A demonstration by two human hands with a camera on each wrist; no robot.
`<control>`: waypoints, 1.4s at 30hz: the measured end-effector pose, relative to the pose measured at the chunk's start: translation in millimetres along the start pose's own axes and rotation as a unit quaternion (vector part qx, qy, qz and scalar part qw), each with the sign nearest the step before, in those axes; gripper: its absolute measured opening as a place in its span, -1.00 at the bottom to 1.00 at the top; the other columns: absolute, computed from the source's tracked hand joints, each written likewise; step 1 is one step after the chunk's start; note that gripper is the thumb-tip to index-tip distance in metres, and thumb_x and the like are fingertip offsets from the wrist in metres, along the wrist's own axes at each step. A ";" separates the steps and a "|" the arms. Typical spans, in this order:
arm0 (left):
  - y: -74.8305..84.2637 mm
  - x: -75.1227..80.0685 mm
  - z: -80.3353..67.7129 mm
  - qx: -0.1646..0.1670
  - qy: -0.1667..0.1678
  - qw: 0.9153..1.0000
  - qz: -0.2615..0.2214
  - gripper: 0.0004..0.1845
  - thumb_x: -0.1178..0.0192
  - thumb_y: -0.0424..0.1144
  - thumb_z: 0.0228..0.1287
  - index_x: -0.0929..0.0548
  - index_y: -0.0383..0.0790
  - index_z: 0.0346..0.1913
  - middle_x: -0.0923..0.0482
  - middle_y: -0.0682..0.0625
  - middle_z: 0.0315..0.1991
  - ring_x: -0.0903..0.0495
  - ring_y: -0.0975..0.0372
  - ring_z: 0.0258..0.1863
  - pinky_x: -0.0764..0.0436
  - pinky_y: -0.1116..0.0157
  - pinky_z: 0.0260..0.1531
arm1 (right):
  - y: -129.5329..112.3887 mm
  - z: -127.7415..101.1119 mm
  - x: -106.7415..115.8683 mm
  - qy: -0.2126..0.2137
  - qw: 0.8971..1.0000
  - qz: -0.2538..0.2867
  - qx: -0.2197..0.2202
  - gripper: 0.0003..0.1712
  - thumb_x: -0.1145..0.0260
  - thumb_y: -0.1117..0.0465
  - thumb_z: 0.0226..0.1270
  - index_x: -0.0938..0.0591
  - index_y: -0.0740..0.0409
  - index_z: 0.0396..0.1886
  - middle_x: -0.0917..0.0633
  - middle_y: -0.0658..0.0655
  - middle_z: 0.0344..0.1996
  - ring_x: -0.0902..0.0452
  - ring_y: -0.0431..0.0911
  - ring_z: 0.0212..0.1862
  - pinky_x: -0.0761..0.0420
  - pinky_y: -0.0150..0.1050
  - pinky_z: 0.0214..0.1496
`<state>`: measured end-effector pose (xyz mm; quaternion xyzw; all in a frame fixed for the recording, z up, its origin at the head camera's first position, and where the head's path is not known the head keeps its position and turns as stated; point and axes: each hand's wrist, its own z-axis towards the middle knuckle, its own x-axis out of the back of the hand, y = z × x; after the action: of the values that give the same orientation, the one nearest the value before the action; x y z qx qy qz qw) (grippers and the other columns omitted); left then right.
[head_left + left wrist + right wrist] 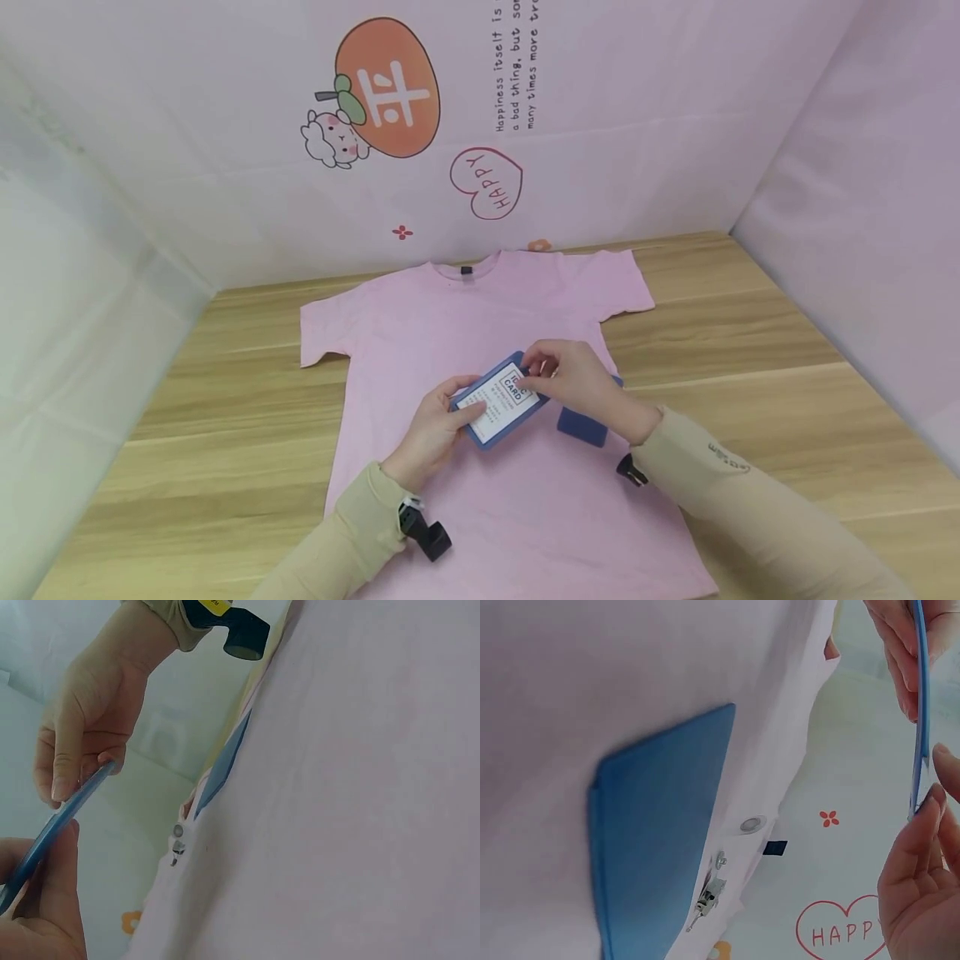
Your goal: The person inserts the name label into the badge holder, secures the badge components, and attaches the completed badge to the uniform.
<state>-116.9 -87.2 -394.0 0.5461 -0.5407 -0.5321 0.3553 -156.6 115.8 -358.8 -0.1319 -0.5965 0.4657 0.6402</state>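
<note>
My left hand (431, 429) grips the lower left end of a blue ID card holder (516, 421), thumb across its front. In the holder lies a white card (491, 410) printed "ID CARD". At the upper right end, the fingers and thumb of my right hand (581, 383) pinch the holder's edge; whether they also grip the card cannot be told. Both hands are raised over a pink T-shirt (427, 333) spread flat. Beneath the right hand, a second flat blue piece (667, 832) lies on the shirt, partly hidden in the head view.
Beside the blue piece lie a small metal clip (707, 896) and a round silvery disc (753, 824). A wood-grain table (225, 417) carries the shirt. Printed pale cloth (637, 125) hangs behind and at both sides.
</note>
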 end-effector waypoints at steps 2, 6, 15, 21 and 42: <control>0.2 0.0 0.2 0.002 0.001 1.000 0.000 -0.55 -0.02 -0.58 0.25 -0.31 -0.54 0.22 -0.54 -0.32 0.05 -0.62 0.36 -0.27 -0.65 0.46 -0.25 | 1.0 -0.5 -0.1 0.002 1.000 -0.001 0.003 -0.78 -0.49 0.32 -0.01 -0.65 0.21 -0.33 -0.59 0.03 -0.52 -0.45 -0.19 -0.46 -0.47 -0.43 -0.50; 1.1 -0.3 0.7 0.007 0.009 1.000 0.004 -0.54 -0.03 -0.57 0.25 -0.32 -0.50 0.23 -0.56 -0.31 0.03 -0.63 0.35 -0.29 -0.66 0.44 -0.27 | 3.0 -1.4 -0.3 0.008 1.000 -0.015 0.008 -0.62 -0.50 0.35 -0.03 -0.61 0.25 -0.16 -0.55 0.06 -0.46 -0.44 -0.18 -0.44 -0.47 -0.42 -0.49; 2.2 1.3 1.3 0.009 0.009 1.000 0.011 -0.54 -0.04 -0.57 0.25 -0.33 -0.48 0.23 -0.58 -0.30 0.01 -0.64 0.36 -0.31 -0.66 0.44 -0.28 | 3.8 0.9 3.5 -0.014 1.000 -0.023 -0.002 -0.42 -0.49 0.31 -0.02 -0.51 0.28 0.04 -0.55 0.09 -0.40 -0.46 -0.18 -0.41 -0.46 -0.42 -0.45; 2.4 3.5 2.3 0.010 0.003 1.000 0.016 -0.54 -0.05 -0.55 0.23 -0.34 -0.48 0.22 -0.60 -0.29 -0.01 -0.65 0.35 -0.31 -0.67 0.43 -0.28 | 9.4 6.5 26.1 -0.005 0.999 -0.001 -0.040 -0.44 -0.46 0.26 0.07 -0.49 0.26 0.08 -0.57 0.19 -0.32 -0.52 -0.07 -0.30 -0.57 -0.31 -0.27; 2.2 10.0 1.4 0.014 0.027 0.999 0.011 -0.54 -0.04 -0.55 0.25 -0.35 -0.45 0.23 -0.56 -0.34 0.03 -0.65 0.33 -0.31 -0.67 0.43 -0.29 | 70.8 9.7 64.9 -0.117 0.986 -0.054 -0.107 -0.24 -0.47 0.15 0.06 -0.37 0.40 0.18 -0.57 0.32 -0.19 -0.52 0.08 -0.15 -0.57 -0.20 -0.17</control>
<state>-120.2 -96.9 -394.1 0.5594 -0.5442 -0.5058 0.3676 -205.7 198.6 -366.0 -0.1117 -0.7196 0.3762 0.5729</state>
